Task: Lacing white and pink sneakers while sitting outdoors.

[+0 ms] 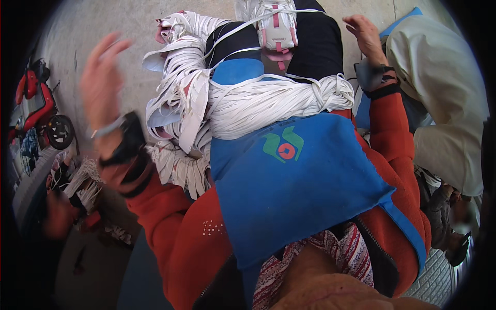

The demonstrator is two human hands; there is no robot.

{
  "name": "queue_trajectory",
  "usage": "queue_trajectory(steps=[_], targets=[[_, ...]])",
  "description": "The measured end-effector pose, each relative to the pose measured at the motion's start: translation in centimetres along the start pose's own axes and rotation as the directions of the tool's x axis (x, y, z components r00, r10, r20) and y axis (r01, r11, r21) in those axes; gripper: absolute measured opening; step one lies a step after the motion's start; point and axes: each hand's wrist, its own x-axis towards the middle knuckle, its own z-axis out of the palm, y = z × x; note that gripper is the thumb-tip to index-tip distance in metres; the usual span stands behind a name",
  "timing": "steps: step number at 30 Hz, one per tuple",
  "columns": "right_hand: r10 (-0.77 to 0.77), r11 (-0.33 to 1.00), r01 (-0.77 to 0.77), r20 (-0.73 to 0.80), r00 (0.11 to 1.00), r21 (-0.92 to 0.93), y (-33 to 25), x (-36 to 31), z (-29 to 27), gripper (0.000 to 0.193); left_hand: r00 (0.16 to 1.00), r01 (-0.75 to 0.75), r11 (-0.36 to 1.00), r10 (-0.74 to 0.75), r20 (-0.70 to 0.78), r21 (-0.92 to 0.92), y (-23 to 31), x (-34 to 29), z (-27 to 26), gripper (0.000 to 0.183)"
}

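Note:
My left hand (pixel 102 77) is raised over the floor at the left, blurred, its fingers stretched out with nothing visible in them. At the far right, my right hand (pixel 366 37) is also raised, with the fingers extended and no object showing. Between them, a thick bundle of white laces (pixel 274 103) lies across my lap. Left of it hang many white and pink shoe uppers (pixel 181 85), stacked together. A white and pink shoe piece (pixel 278 28) sits between my black-trousered legs, with white laces trailing from it. Neither hand touches these things.
A blue apron (pixel 294 181) covers my front. To the right is a person in beige trousers (pixel 439 72), close to my right arm. On the left stand a red motorbike (pixel 41 103) and a heap of pale laces (pixel 85 181) on the concrete floor.

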Motion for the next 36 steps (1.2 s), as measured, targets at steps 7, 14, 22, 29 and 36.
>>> queue_trajectory(steps=[7, 14, 22, 29, 36], targets=[[0.226, 0.963, -0.237, -0.096, 0.969, -0.127, -0.6, 0.8, 1.1, 0.032, 0.936, -0.301, 0.932, 0.248, 0.249, 0.204, -5.9, 5.5, 17.3, 0.026], [-0.413, 0.277, 0.693, 0.569, 0.711, -0.666, -3.5, 0.4, 7.9, 0.028, 0.950, -0.273, 0.918, 0.210, 0.232, 0.289, -6.4, 5.3, 22.0, 0.028], [0.016, 0.693, 0.437, 0.618, 0.786, -0.574, -7.2, -1.2, 5.8, 0.029, 0.938, -0.230, 0.938, 0.142, 0.317, 0.260, -7.8, 6.0, 21.3, 0.030], [-0.403, 0.126, 0.787, 0.694, 0.597, -0.604, -6.9, -1.5, 11.9, 0.025, 0.927, -0.048, 0.984, -0.021, 0.374, 0.174, -8.4, 7.0, 21.3, 0.036], [0.106, 0.735, 0.390, 0.662, 0.742, -0.554, -10.6, -2.5, 8.5, 0.033, 0.948, -0.181, 0.972, 0.131, 0.291, 0.152, -9.7, 6.4, 20.9, 0.033]])
